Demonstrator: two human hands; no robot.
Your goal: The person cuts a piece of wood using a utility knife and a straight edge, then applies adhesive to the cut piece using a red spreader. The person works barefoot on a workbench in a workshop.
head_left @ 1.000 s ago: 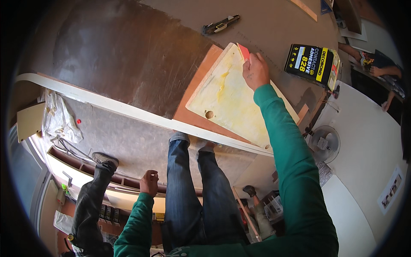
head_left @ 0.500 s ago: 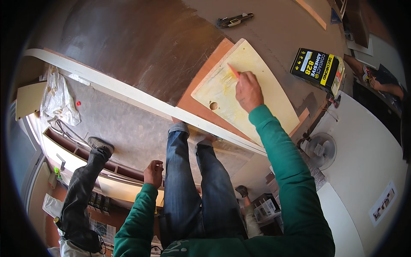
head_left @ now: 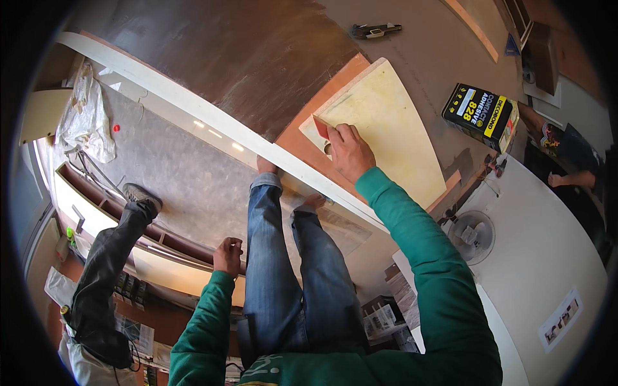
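Note:
My right hand grips a flat red spreader. Its edge meets the left side of a pale yellow panel, close to the panel's round hole, which my fingers partly cover. Wet-looking yellowish streaks mark the panel's surface. Beneath it, an orange-brown board sticks out on the left. Low beside my left thigh hangs my left hand, its fingers curled in and nothing visible in them.
On the brown tabletop lie a cutter knife and a black and yellow tin. A white strip runs along the table edge. A fan stands at right. Other people's limbs show at left and far right.
My right hand has moved left and down across the panel with the spreader, from its upper middle to beside the hole. The view has shifted slightly. My left hand stays low.

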